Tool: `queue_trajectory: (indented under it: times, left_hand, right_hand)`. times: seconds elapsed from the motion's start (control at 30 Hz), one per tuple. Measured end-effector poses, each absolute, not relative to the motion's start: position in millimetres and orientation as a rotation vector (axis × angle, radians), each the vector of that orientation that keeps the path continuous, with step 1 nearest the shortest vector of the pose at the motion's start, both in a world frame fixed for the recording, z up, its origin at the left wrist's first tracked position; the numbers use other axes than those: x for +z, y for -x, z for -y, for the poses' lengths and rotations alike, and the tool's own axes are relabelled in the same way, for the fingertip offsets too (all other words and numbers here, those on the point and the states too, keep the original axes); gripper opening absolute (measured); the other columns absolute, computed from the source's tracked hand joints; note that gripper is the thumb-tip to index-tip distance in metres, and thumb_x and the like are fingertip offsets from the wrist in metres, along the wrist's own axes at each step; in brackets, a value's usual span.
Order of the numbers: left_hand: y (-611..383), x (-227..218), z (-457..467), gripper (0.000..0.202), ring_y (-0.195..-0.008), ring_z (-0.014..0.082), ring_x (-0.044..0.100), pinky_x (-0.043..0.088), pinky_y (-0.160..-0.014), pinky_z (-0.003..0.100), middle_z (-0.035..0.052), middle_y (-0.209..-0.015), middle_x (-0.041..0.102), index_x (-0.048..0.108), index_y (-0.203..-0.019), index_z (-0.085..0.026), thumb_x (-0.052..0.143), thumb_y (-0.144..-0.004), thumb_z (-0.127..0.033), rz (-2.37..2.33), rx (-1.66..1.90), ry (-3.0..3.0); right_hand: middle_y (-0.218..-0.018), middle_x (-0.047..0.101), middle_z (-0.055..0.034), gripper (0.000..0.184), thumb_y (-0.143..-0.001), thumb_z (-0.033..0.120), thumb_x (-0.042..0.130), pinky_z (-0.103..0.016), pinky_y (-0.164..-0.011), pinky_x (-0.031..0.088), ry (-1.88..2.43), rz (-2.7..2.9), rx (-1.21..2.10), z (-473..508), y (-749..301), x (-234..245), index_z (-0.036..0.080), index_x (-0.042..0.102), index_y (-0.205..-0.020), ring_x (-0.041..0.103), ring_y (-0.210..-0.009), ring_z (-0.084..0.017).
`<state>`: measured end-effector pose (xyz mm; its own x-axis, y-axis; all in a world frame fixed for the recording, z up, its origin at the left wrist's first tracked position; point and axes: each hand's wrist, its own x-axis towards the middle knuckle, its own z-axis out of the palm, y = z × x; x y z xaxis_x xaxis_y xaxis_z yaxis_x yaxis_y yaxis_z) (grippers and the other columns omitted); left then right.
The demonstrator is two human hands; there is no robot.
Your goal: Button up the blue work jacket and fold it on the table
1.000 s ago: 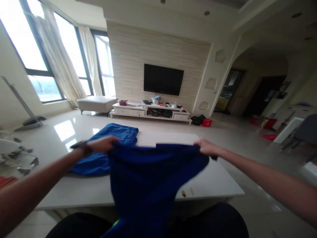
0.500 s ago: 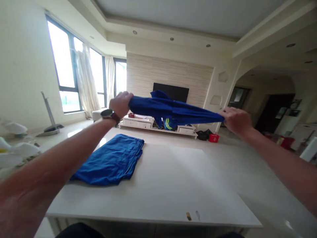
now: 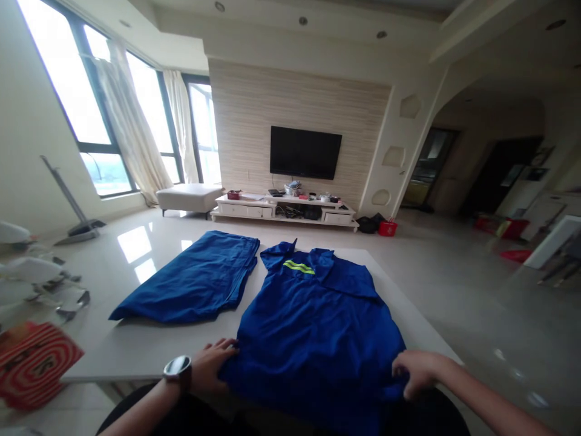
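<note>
A blue work jacket (image 3: 313, 327) with yellow-green reflective stripes lies spread over the white table (image 3: 118, 351), its collar end pointing away and its lower edge reaching over the near side. My left hand (image 3: 211, 366), with a watch on the wrist, is closed on the jacket's lower left edge. On the opposite side my right hand (image 3: 417, 370) pinches the lower right edge between thumb and fingers. Left of the jacket, a folded blue garment (image 3: 190, 278) rests on the table.
A striped red and white bag (image 3: 39, 363) stands left of the table. Beyond are a low TV cabinet (image 3: 245, 208), a television (image 3: 305, 152), a grey-white bench (image 3: 190, 197) and a red bucket (image 3: 387, 227). A dustpan with handle (image 3: 82, 227) stands near the window.
The jacket, stretched in the air between both hands before, has come down and lies spread on the table. Both hands have lowered toward me. The small items at the table's front are now covered.
</note>
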<state>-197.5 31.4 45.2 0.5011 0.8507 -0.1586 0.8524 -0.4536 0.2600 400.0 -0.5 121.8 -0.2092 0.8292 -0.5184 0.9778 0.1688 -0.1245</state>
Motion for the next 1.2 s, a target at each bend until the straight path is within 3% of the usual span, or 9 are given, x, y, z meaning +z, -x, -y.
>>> queue_trajectory:
  times: [0.1,0.2,0.4,0.53,0.63,0.7,0.87,1.1,1.2]
  left_hand:
    - [187.8,53.9,-45.6,0.060,-0.137,0.0396,0.048,0.040,-0.111,0.057,0.0085,-0.146,0.056,0.073,-0.119,-0.033,0.077,-0.066,-0.061,-1.411,0.082,-2.391]
    - [170.0,60.0,-72.4,0.055,-0.138,0.0336,0.048,0.040,-0.113,0.052,0.0093,-0.152,0.050,0.064,-0.134,-0.032,0.058,-0.087,-0.060,-1.387,0.222,-2.366]
    - [133.5,18.2,-100.0,0.057,-0.153,0.0367,0.024,0.020,-0.119,0.065,0.0057,-0.164,0.034,0.042,-0.153,-0.039,0.046,-0.098,-0.051,-1.545,0.159,-2.358]
    - [143.8,-0.4,-105.4,0.056,-0.146,0.0367,0.034,0.021,-0.117,0.065,0.0039,-0.160,0.042,0.041,-0.151,-0.045,0.047,-0.096,-0.055,-1.512,0.244,-2.459]
    - [160.8,1.2,-114.1,0.047,-0.131,0.0316,0.051,0.030,-0.114,0.058,0.0040,-0.146,0.057,0.055,-0.142,-0.044,0.046,-0.097,-0.055,-1.393,0.291,-2.513]
    - [168.0,2.1,-119.6,0.044,-0.124,0.0289,0.054,0.034,-0.113,0.054,0.0049,-0.140,0.061,0.062,-0.137,-0.039,0.045,-0.098,-0.051,-1.367,0.354,-2.521]
    - [170.9,-3.5,-124.7,0.048,-0.137,0.0306,0.044,0.035,-0.115,0.053,0.0032,-0.151,0.051,0.056,-0.143,-0.037,0.050,-0.096,-0.043,-1.405,0.454,-2.561]
    - [168.2,-2.9,-126.2,0.047,-0.139,0.0312,0.045,0.034,-0.116,0.055,0.0022,-0.150,0.054,0.057,-0.142,-0.037,0.050,-0.096,-0.039,-1.433,0.389,-2.519]
    - [165.5,-2.6,-125.6,0.045,-0.137,0.0313,0.047,0.035,-0.116,0.056,0.0016,-0.148,0.056,0.060,-0.139,-0.036,0.051,-0.095,-0.038,-1.449,0.428,-2.494]
  right_hand:
    - [-0.138,0.063,-0.0119,0.067,-0.072,0.046,0.069,-0.042,-0.107,0.044,-1.742,-2.182,-0.723,-7.1,-389.0,115.9,0.025,0.065,-0.135,0.059,-0.127,-0.033]
    - [-0.163,0.034,-0.0131,0.079,-0.083,0.056,0.059,-0.050,-0.119,0.029,-1.777,-2.061,-0.706,-23.2,-373.6,98.1,0.029,0.041,-0.155,0.035,-0.147,-0.038]
    - [-0.171,-0.003,-0.0038,0.080,-0.089,0.068,0.046,-0.076,-0.110,0.017,-1.906,-1.944,-0.582,-56.3,-362.3,47.5,0.045,0.017,-0.160,0.009,-0.150,-0.053]
    - [-0.167,0.023,-0.0119,0.081,-0.081,0.060,0.063,-0.075,-0.107,0.020,-1.837,-1.896,-0.598,-91.7,-364.1,66.5,0.039,0.038,-0.154,0.036,-0.140,-0.052]
    - [-0.131,0.061,-0.0172,0.045,-0.088,0.046,0.057,-0.070,-0.106,0.024,-1.812,-2.005,-0.405,-132.4,-343.6,94.2,0.024,0.068,-0.125,0.056,-0.121,-0.042]
    - [-0.125,0.062,-0.0172,0.038,-0.095,0.038,0.047,-0.062,-0.106,0.027,-1.890,-2.214,-0.141,-164.3,-316.2,103.8,0.021,0.068,-0.121,0.055,-0.121,-0.037]
    - [-0.158,0.037,-0.0149,0.043,-0.095,0.041,0.054,-0.054,-0.104,0.033,-1.964,-2.427,-0.067,-241.1,-237.6,90.8,0.025,0.062,-0.135,0.038,-0.136,-0.037]
    - [-0.130,0.066,-0.0154,0.054,-0.102,0.049,0.038,-0.043,-0.107,0.034,-2.143,-2.419,0.033,-284.5,-280.2,121.1,0.008,0.070,-0.115,0.054,-0.118,-0.022]
    - [-0.134,0.061,-0.0255,0.072,-0.101,0.057,0.020,-0.056,-0.105,0.031,-2.438,-2.288,0.287,-260.8,-382.3,172.3,0.008,0.071,-0.118,0.057,-0.120,-0.032]
